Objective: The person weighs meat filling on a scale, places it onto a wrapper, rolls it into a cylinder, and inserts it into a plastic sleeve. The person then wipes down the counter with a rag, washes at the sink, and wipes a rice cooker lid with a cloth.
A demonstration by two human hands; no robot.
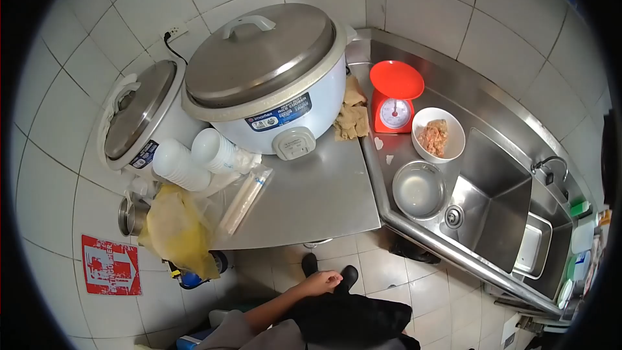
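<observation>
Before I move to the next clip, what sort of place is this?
Probably a commercial or shared kitchen: there are two large rice cookers, a built-in steel sink and a red scale beside it.

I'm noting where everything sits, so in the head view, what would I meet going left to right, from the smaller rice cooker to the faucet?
Smaller rice cooker, larger rice cooker, brown cloth, red scale, white bowl, faucet.
</observation>
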